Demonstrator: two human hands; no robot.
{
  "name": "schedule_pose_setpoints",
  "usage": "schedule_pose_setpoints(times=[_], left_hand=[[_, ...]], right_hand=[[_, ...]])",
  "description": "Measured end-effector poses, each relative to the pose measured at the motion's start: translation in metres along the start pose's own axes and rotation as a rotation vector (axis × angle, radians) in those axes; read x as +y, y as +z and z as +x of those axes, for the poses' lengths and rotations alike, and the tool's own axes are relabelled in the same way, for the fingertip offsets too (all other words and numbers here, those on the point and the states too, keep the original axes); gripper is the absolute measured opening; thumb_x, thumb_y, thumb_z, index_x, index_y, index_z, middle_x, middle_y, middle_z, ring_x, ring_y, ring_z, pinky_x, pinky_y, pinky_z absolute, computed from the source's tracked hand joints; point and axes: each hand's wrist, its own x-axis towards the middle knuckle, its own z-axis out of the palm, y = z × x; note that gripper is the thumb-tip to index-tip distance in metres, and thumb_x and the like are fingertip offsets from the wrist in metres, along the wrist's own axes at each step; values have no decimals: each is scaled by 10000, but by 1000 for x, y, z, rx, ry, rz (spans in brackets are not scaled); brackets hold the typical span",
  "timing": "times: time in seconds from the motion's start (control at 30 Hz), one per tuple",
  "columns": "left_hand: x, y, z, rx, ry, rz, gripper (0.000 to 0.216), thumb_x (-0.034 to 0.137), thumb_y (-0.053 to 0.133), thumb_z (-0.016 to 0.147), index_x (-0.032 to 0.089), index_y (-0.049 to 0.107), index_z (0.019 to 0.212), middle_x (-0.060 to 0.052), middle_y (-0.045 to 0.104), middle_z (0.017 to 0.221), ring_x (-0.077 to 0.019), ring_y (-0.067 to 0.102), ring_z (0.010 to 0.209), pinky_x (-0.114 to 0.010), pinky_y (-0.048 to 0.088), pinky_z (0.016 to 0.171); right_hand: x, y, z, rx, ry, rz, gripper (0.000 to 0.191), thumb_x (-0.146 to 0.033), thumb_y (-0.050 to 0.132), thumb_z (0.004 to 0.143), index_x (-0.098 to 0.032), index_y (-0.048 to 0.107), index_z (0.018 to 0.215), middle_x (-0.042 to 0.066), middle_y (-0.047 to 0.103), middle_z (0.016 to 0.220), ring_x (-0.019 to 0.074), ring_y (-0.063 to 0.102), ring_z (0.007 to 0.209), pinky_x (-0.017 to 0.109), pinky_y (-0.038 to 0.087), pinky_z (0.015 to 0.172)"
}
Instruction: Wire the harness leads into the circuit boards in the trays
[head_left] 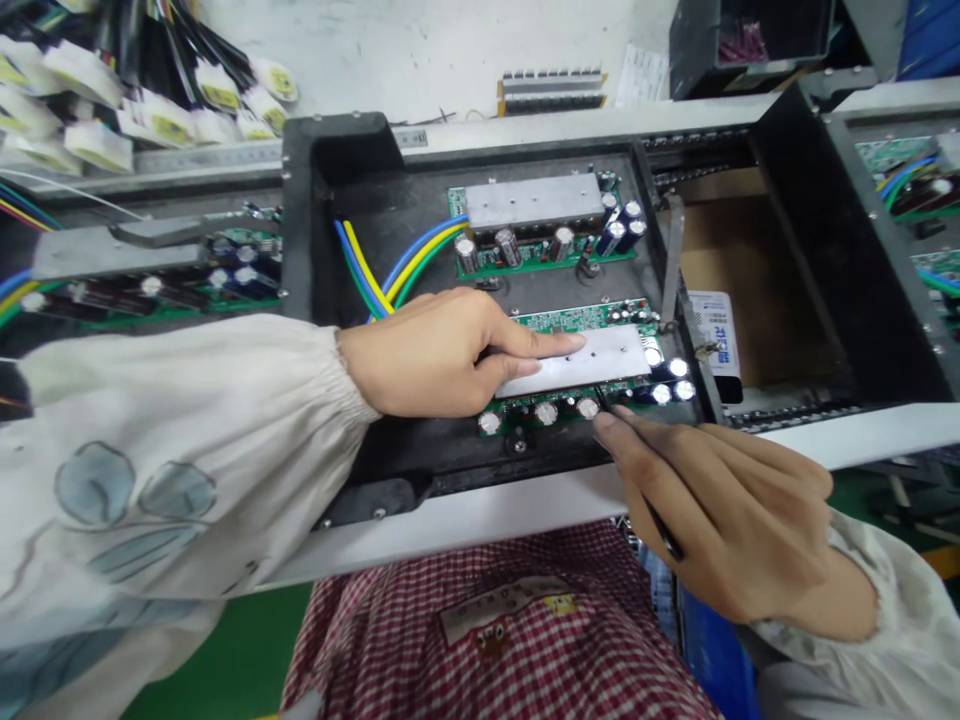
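My left hand (435, 350) lies over the left end of the nearer green circuit board (566, 322). Its index finger and thumb are stretched out on top of the board's flat silver heat sink (611, 352); the other fingers are hidden below. My right hand (720, 500) is closed around a slim dark tool (664, 532), whose exact kind I cannot make out. The tool's front end is near a round capacitor (588, 408) on the board's near edge. Behind it, a second circuit board (532, 205) with a heat sink sits in the same black tray (382, 450).
Blue, yellow and green wires (420, 250) run left from the far board. More boards sit in trays at left (120, 255) and right (937, 195). A cardboard-lined opening (750, 240) lies right of the tray. White connectors (165, 115) and a black bin (750, 45) stand behind.
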Motion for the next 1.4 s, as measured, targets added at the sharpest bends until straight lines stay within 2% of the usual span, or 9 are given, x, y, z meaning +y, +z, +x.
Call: schedule_pose_setpoints(times=[0.23, 0.4, 0.53, 0.7, 0.87, 0.97, 1.2, 1.4], left_hand=[[0, 1, -1, 67, 33, 70, 386, 347, 492, 848, 289, 599, 1214, 4, 728, 938, -134, 655, 843, -214, 482, 782], [4, 0, -2, 50, 41, 137, 392, 308, 459, 876, 252, 571, 1247, -7, 725, 842, -117, 650, 756, -208, 473, 730], [6, -1, -1, 35, 34, 148, 390, 300, 454, 880, 261, 567, 1251, -5, 724, 863, -118, 649, 790, -198, 459, 732], [3, 0, 0, 43, 26, 131, 385, 313, 475, 866, 301, 575, 1238, 1, 721, 966, -142, 648, 869, -217, 458, 759], [3, 0, 0, 42, 10, 117, 375, 319, 487, 856, 284, 600, 1212, -16, 715, 1011, -153, 646, 896, -234, 461, 780], [5, 0, -1, 33, -2, 113, 377, 317, 480, 859, 261, 603, 1210, -20, 716, 1007, -150, 647, 898, -235, 458, 798], [4, 0, 0, 41, -7, 102, 359, 315, 490, 854, 313, 615, 1191, -5, 720, 1001, -158, 646, 885, -255, 472, 791], [4, 0, 0, 36, 2, 118, 376, 294, 499, 855, 344, 585, 1217, 4, 718, 1013, -160, 642, 877, -262, 470, 785]], right_hand=[[2, -3, 11, -35, -34, 35, 237, -44, 560, 762, 25, 660, 965, 127, 697, 751, 181, 605, 600, 301, 455, 487], [7, -8, 17, -102, -16, 57, 203, -74, 531, 804, -20, 659, 951, 91, 677, 720, 147, 553, 528, 302, 381, 436], [18, -11, 16, -125, 55, 84, 181, -124, 531, 846, -102, 646, 985, 42, 670, 733, 127, 550, 529, 296, 391, 466], [22, -11, 2, -66, 189, 162, 163, -95, 569, 850, -112, 633, 999, 38, 690, 790, 108, 624, 644, 226, 475, 604], [8, -8, -16, 40, 309, 246, 191, -70, 580, 841, -105, 625, 1023, 80, 713, 920, 138, 667, 755, 244, 512, 720], [2, -1, -19, 102, 374, 257, 165, -74, 577, 846, -127, 635, 991, 67, 718, 881, 138, 669, 732, 250, 517, 710], [3, 8, -20, 109, 363, 58, 270, -141, 696, 774, -200, 621, 1027, -9, 718, 853, 122, 648, 637, 244, 505, 594], [1, 9, -19, 131, 344, 80, 295, -112, 687, 776, -178, 613, 1054, 7, 718, 809, 120, 640, 617, 243, 495, 599]])
